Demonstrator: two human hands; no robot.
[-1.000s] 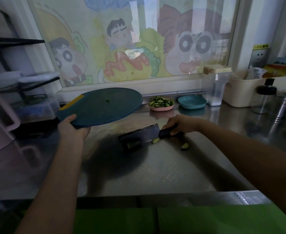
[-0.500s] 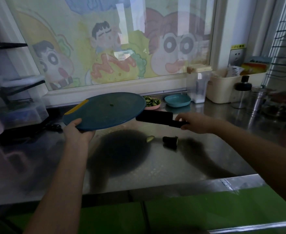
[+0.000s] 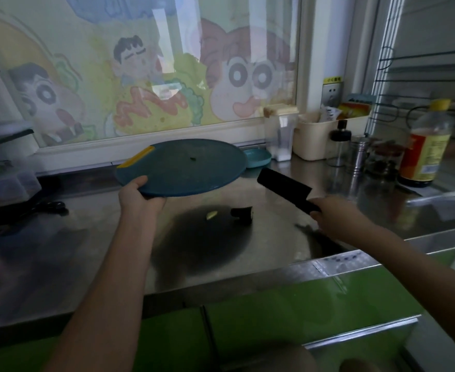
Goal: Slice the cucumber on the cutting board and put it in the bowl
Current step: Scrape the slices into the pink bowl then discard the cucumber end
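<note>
Left hand (image 3: 140, 196) still grips the raised cutting board (image 3: 180, 167) by its near edge. Right hand (image 3: 333, 216), curled round the knife (image 3: 282, 186) handle, has drawn the blade clear of the board. Cucumber stub (image 3: 244, 212) and slice (image 3: 211, 215) lie on the tabletop (image 3: 92, 237) below; the board now hides the bowl.

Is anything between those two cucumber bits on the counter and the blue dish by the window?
Yes. The cutting board, held up by the left hand, hangs between the cucumber bits and the blue dish, covering the dish's left edge. The knife in the right hand hovers nearby.
</note>
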